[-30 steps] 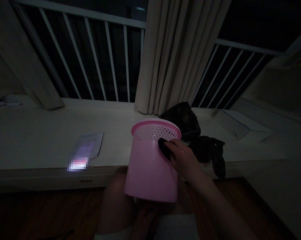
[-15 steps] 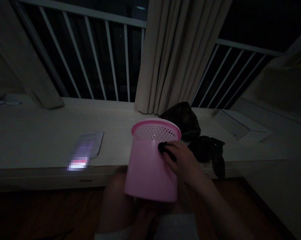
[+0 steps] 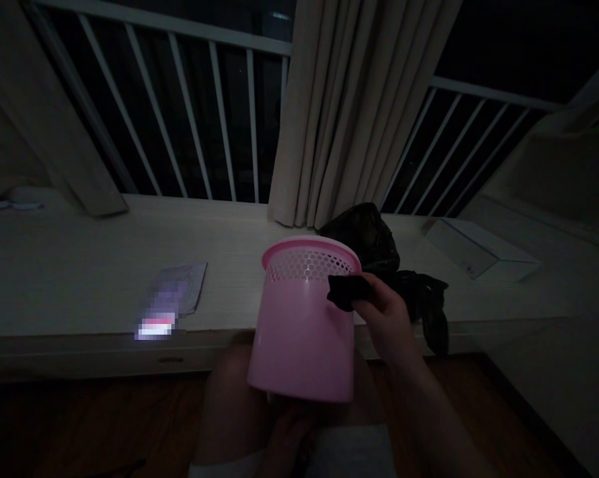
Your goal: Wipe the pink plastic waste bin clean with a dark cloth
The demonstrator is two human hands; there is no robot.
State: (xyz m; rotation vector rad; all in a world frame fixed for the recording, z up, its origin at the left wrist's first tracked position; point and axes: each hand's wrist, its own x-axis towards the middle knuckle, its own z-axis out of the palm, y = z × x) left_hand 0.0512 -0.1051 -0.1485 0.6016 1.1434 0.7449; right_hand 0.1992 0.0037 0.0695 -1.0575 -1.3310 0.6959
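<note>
A pink wastebasket (image 3: 302,338), with honeycomb holes under its rim, rests upright, slightly tilted, between my knees at the sill's edge. My right hand (image 3: 386,312) pinches a small folded black cloth (image 3: 347,292) between thumb and fingers. The cloth hangs in front of the basket's upper right wall; whether it touches is unclear. Low in my lap, under the basket's base, lies my left hand (image 3: 289,431). Its fingers sit in deep shadow, so what they hold, if anything, cannot be made out.
Two black plastic bags (image 3: 363,236) lie on the pale sill (image 3: 95,279) behind and right of the basket. Farther right is a white box (image 3: 483,249). Papers (image 3: 192,282) lie left, beside a glowing blurred patch. Curtains (image 3: 324,119) and white railings (image 3: 219,119) stand behind.
My right hand has drawn back to the right from the basket's wall, the black cloth still pinched in it and now more in view. The basket and left hand stay almost still.
</note>
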